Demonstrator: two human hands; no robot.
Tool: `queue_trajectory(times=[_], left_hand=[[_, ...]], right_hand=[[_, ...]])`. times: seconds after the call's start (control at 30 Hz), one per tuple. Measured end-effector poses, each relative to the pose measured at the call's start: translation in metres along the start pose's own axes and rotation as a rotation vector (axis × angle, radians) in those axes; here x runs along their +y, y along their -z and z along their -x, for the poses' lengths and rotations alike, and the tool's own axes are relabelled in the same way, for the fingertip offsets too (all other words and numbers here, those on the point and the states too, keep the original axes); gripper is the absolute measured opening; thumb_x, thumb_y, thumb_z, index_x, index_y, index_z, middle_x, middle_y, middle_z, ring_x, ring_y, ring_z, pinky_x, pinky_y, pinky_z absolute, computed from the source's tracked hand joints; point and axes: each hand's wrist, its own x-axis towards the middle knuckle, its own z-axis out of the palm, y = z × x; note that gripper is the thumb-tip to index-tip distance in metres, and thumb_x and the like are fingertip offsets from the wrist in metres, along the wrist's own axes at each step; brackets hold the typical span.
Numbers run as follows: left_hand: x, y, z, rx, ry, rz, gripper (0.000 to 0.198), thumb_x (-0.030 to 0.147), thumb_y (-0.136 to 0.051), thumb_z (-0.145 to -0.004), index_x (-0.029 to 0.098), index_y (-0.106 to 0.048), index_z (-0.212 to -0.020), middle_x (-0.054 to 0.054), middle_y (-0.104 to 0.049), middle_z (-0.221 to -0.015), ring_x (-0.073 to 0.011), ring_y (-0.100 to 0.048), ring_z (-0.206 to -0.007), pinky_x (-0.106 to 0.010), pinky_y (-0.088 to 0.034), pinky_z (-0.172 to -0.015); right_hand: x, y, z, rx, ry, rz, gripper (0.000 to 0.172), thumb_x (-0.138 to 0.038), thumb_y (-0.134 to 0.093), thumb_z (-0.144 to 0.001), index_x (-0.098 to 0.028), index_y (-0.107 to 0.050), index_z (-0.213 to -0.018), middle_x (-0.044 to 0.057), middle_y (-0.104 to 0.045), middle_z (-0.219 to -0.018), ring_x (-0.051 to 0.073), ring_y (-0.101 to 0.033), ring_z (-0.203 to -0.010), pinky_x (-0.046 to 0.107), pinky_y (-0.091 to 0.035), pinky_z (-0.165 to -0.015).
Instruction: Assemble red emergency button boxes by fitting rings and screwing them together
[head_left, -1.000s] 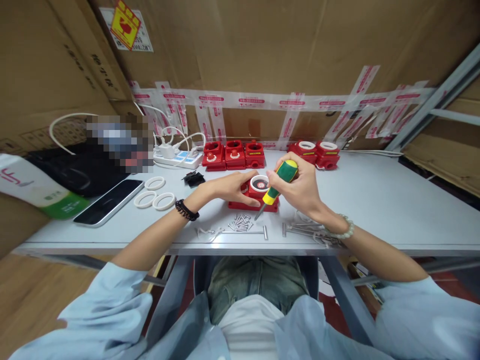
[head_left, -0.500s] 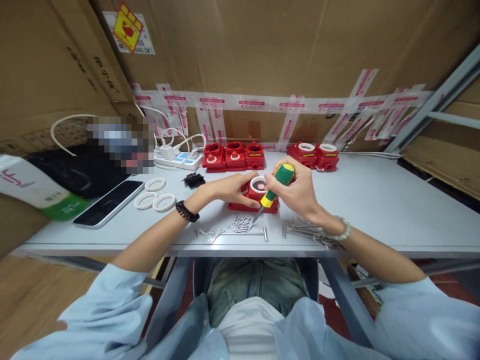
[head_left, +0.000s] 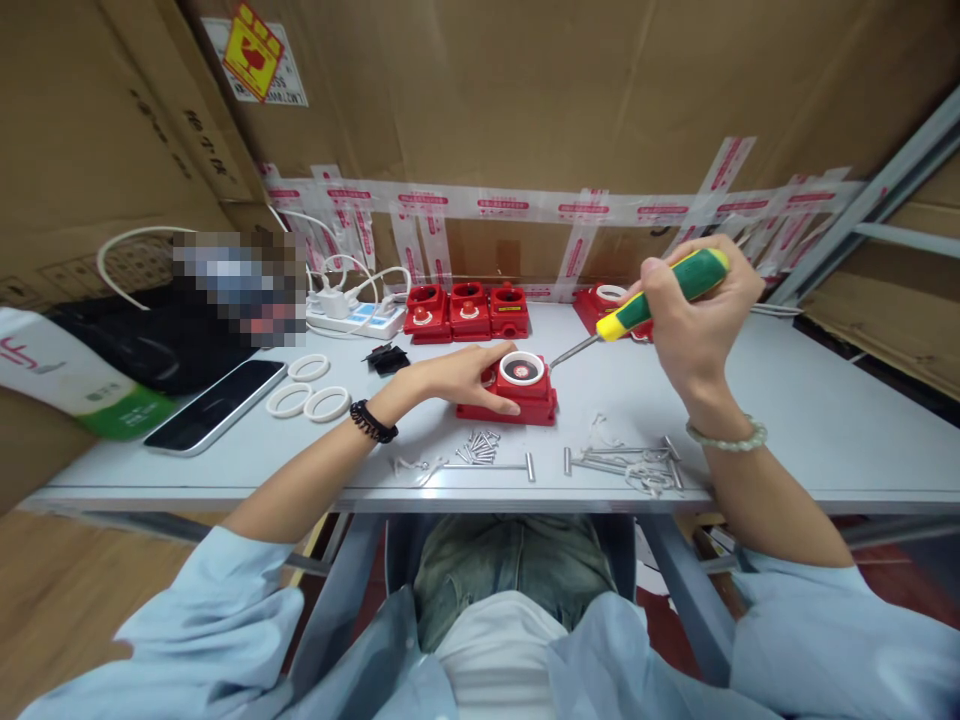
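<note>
My left hand [head_left: 474, 378] grips the left side of a red box-shaped housing [head_left: 537, 408] on the table, thumb at the front and fingers behind. A white ring [head_left: 523, 369] sits on top of this housing around a dark round face. In my right hand [head_left: 701, 320] is a green and yellow screwdriver [head_left: 660, 296], slanted down to the left. Its tip is by the housing's right edge; whether it touches, or carries a screw, I cannot tell. A small pile of screws [head_left: 480, 447] lies in front of the housing.
Metal T-shaped bars [head_left: 630, 460] with white cords lie along the front edge. Several red housings [head_left: 469, 312] stand at the back beside a power strip [head_left: 360, 318]. Loose white rings [head_left: 328, 404], a phone [head_left: 217, 407] and black pieces [head_left: 387, 359] are on the left.
My right hand has lifted the screwdriver from the screw pile up and to the right, bringing its tip to the housing's right edge. The left hand stays on the housing.
</note>
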Motion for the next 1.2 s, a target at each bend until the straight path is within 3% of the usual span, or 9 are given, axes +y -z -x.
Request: queue_trajectory(times=[0.1, 0.33, 0.67, 0.87, 1.03, 1.2], left_hand=[[0.001, 0.0, 0.0, 0.002, 0.022, -0.003, 0.079, 0.068, -0.07, -0.071, 0.02, -0.048, -0.129, -0.011, -0.065, -0.119, -0.0278, -0.064, -0.101, -0.032, -0.045, -0.08], [-0.002, -0.002, -0.001, 0.018, 0.003, -0.038, 0.077, 0.072, -0.067, -0.072, 0.021, -0.049, -0.127, -0.01, -0.065, -0.117, -0.0298, -0.063, -0.105, -0.034, -0.045, -0.082], [-0.003, -0.002, -0.002, 0.029, -0.017, -0.036, 0.081, 0.071, -0.068, -0.071, 0.021, -0.047, -0.131, -0.01, -0.065, -0.119, -0.0303, -0.063, -0.106, -0.034, -0.045, -0.083], [-0.004, -0.002, -0.002, 0.021, -0.006, -0.045, 0.082, 0.072, -0.067, -0.072, 0.02, -0.047, -0.131, -0.01, -0.068, -0.113, -0.0303, -0.065, -0.101, -0.034, -0.045, -0.081], [-0.001, -0.001, -0.002, 0.017, 0.01, -0.069, 0.089, 0.073, -0.067, -0.071, 0.02, -0.042, -0.138, -0.011, -0.067, -0.117, -0.0308, -0.065, -0.101, -0.033, -0.046, -0.08], [0.0, -0.001, -0.001, 0.007, 0.034, -0.085, 0.089, 0.075, -0.064, -0.071, 0.019, -0.043, -0.137, -0.012, -0.066, -0.12, -0.0318, -0.064, -0.106, -0.033, -0.046, -0.082]], right_hand=[[0.018, -0.002, -0.008, 0.042, -0.011, -0.022, 0.025, -0.034, -0.068, -0.077, -0.027, -0.045, -0.072, -0.003, -0.046, -0.062, 0.019, -0.063, -0.054, 0.035, -0.048, -0.05], [0.047, -0.012, -0.009, 0.029, -0.123, 0.1, 0.025, -0.037, -0.065, -0.077, -0.027, -0.043, -0.073, -0.002, -0.051, -0.063, 0.021, -0.068, -0.064, 0.037, -0.054, -0.058], [0.043, -0.015, -0.003, 0.001, -0.111, 0.113, 0.018, -0.025, -0.062, -0.076, -0.025, -0.044, -0.071, -0.003, -0.048, -0.063, 0.016, -0.061, -0.06, 0.034, -0.05, -0.055], [0.035, -0.017, -0.002, -0.128, 0.002, 0.231, 0.018, -0.035, -0.062, -0.08, -0.026, -0.047, -0.077, -0.001, -0.052, -0.068, 0.017, -0.059, -0.064, 0.034, -0.05, -0.06], [0.018, -0.026, -0.002, -0.3, 0.096, 0.395, 0.03, -0.047, -0.057, -0.087, -0.026, -0.053, -0.109, 0.0, -0.057, -0.075, 0.016, -0.056, -0.065, 0.034, -0.049, -0.068], [0.021, -0.029, -0.002, -0.454, 0.186, 0.234, 0.038, -0.045, -0.05, -0.094, -0.031, -0.044, -0.128, 0.001, -0.062, -0.089, 0.016, -0.058, -0.068, 0.035, -0.052, -0.068]])
